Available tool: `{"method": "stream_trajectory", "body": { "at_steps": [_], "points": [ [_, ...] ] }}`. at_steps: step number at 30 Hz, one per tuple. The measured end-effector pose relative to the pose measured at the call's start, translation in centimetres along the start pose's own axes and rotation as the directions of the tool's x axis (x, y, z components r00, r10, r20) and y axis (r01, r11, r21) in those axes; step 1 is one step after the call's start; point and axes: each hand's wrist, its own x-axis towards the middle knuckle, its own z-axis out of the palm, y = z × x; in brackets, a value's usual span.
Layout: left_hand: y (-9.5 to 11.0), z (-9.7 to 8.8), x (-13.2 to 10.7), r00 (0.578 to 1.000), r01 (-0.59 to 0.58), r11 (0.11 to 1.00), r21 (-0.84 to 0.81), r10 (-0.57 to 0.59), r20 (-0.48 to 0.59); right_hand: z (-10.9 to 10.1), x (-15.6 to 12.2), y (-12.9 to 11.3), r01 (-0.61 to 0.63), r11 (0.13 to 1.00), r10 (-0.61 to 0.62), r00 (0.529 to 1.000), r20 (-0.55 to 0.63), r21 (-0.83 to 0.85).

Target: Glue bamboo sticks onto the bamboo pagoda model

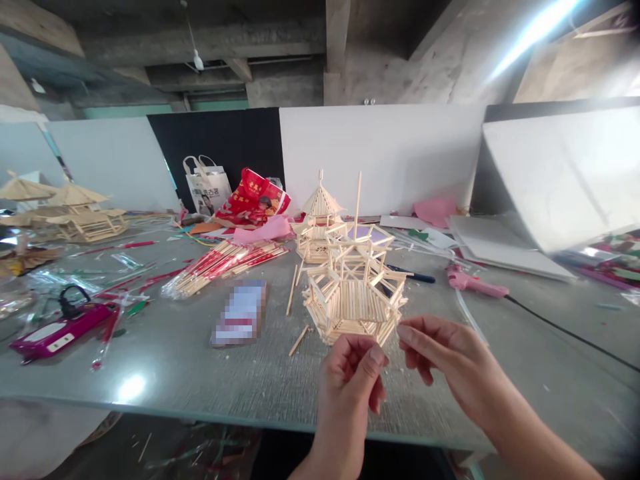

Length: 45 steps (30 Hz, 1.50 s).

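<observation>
Head view | left hand (351,377), right hand (443,347): pinched, contents unclear | stick model (356,301) at left hand's twelve o'clock, likely for reach

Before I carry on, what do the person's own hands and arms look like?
Both the left hand and the right hand are bare, with no gloves. No ring, watch or bracelet shows, and no sleeve covers the visible part of the right forearm.
</observation>
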Motion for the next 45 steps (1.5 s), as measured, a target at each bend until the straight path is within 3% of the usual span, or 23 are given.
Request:
{"method": "stream_trajectory", "body": {
  "at_steps": [5,11,18,45],
  "points": [
    [-0.1,0.6,0.1,0.992,0.119,0.983,-0.142,-0.114,0.045,-0.7,0.7,-1.3,-0.032,0.997,0.034,0.999,0.025,-0.076],
    [-1.0,1.0,0.8,0.943,0.333,0.864,-0.377,-0.305,0.135,-0.5,1.5,-1.7,-0.068,0.985,0.066,0.998,-0.020,-0.156],
    [-1.2,1.6,1.9,0.953,0.302,0.818,-0.490,-0.275,0.128,0.0,1.6,-1.7,-0.081,0.980,0.072,0.996,-0.054,-0.184],
    [-1.1,2.3,2.7,0.946,0.320,0.753,-0.575,-0.282,0.158,0.1,1.2,-2.1,-0.063,0.977,0.048,0.996,-0.081,-0.203]
  ]
}}
